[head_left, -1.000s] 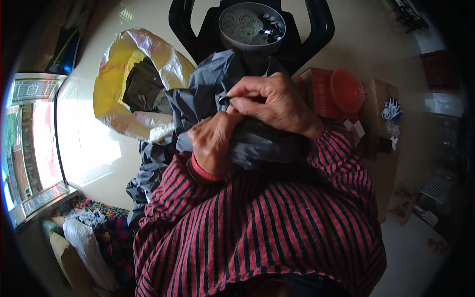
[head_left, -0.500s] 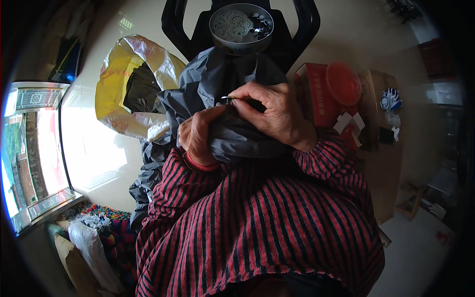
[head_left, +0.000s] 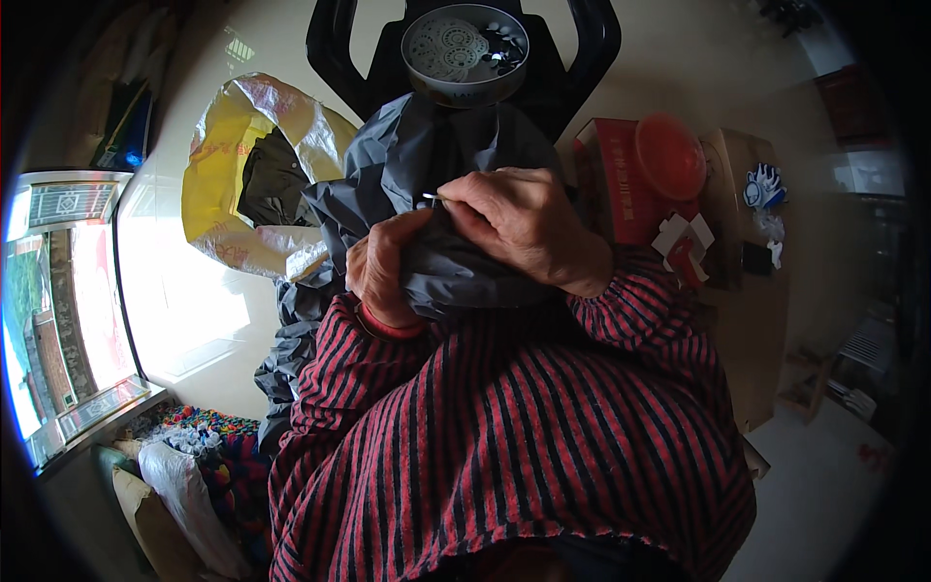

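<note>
1. The crumpled dark grey fabric garment (head_left: 427, 194) lay bunched in the person's lap, its long axis running from the lap up toward the round metal tin (head_left: 465, 53).
2. The right hand (head_left: 529, 228) pinched a thin metal needle (head_left: 430, 198) between closed fingertips; the needle pointed left.
3. The left hand (head_left: 383, 272) gripped the cloth, fingers curled tight.
4. A yellow plastic bag (head_left: 228, 184) sat left; a red cardboard box (head_left: 621, 179) right.
</note>
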### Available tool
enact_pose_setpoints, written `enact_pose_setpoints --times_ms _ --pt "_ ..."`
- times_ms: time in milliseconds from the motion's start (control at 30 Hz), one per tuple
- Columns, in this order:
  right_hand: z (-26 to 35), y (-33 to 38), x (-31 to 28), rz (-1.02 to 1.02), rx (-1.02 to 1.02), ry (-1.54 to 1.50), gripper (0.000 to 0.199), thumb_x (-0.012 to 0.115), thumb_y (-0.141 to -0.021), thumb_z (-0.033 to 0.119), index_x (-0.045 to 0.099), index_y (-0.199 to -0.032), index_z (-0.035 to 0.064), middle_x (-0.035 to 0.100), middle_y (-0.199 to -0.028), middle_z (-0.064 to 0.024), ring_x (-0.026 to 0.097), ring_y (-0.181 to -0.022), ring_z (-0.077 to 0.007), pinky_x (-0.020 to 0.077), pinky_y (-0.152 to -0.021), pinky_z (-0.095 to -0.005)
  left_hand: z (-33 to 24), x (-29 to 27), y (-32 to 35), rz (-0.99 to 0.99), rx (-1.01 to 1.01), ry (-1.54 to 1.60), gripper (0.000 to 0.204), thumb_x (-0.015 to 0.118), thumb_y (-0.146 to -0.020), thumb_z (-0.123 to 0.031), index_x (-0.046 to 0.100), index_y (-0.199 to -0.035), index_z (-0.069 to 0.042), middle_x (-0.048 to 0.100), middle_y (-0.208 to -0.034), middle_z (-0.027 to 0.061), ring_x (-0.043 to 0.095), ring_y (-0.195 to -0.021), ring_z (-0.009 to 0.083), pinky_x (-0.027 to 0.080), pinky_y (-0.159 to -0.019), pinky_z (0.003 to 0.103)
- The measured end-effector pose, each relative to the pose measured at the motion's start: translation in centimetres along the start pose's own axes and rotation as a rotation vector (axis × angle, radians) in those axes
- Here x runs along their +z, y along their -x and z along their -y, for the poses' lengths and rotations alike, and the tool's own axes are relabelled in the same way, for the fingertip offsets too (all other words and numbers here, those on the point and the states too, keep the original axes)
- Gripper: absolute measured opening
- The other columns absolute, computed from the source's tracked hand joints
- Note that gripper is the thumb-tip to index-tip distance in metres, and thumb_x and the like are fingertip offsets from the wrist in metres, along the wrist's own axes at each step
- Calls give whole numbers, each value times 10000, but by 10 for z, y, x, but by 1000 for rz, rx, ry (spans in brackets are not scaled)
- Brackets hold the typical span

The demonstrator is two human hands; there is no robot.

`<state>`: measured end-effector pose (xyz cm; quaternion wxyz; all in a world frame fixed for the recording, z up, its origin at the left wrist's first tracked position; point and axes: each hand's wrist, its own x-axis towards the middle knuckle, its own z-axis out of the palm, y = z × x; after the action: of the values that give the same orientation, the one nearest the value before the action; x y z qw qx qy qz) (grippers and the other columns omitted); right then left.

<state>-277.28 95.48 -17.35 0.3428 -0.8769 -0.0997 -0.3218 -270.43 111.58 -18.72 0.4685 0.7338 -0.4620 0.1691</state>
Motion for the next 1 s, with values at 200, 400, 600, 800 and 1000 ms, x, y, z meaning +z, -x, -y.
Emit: enact_pose_setpoints --times_ms 200,400,600,800,1000 --pt "-1 2 -6 4 -59 24 226 694 -716 -14 602 -922 5 627 -722 -92 649 -665 -225 525 -612 -305 -9 -2 -4 26 -238 37 319 634 -763 -77 602 -1072 -1 666 -840 71 628 -669 143 478 -629 234" --pt "-2 5 -18 71 -7 -101 364 713 -719 25 583 -1057 -2 633 -811 -122 655 -730 -239 538 -659 -321 0 -12 -21 287 -134 124 368 652 -754 -125 599 -1099 -8 671 -881 85 632 -673 151 481 -636 250" --pt "36 17 -21 142 4 158 600 727 -716 75 447 -1246 32 618 -969 -147 652 -804 -268 537 -717 -342 6 -13 -25 431 -253 186 397 718 -677 -119 609 -1056 -68 669 -819 137 677 -781 297 523 -705 321" --pt "3 24 -8 118 281 -183 605 697 -699 38 421 -1237 45 611 -973 -156 647 -829 -291 523 -737 -356 10 -7 -30 700 -304 270 284 720 -693 -133 633 -933 -9 643 -726 48 614 -644 139 490 -629 266" --pt "-11 21 -2 271 446 -447 488 558 -692 -41 453 -1160 46 613 -934 -151 645 -798 -276 507 -719 -333 16 1 -14 835 -853 784 164 681 -755 -57 613 -897 -13 625 -680 38 594 -607 103 472 -570 260"
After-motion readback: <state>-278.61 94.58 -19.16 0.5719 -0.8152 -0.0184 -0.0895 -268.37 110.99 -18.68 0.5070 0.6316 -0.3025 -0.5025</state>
